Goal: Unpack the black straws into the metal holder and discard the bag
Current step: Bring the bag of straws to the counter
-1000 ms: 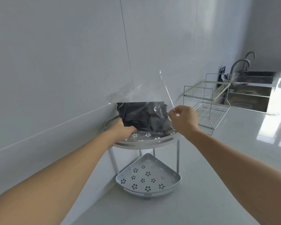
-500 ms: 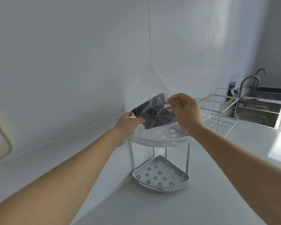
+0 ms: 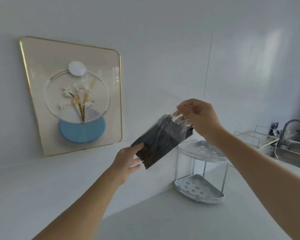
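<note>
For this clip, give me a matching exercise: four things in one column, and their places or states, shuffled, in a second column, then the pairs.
Things:
1. straws
2. left hand
3. right hand
4. picture

Places or states:
A. leans against the wall, at the left
B. grips the low end of the bag
C. pinches the clear top end of the bag
D. black, inside the bag, held tilted in the air

Pairs: 1-D, 2-B, 3-C, 4-A
</note>
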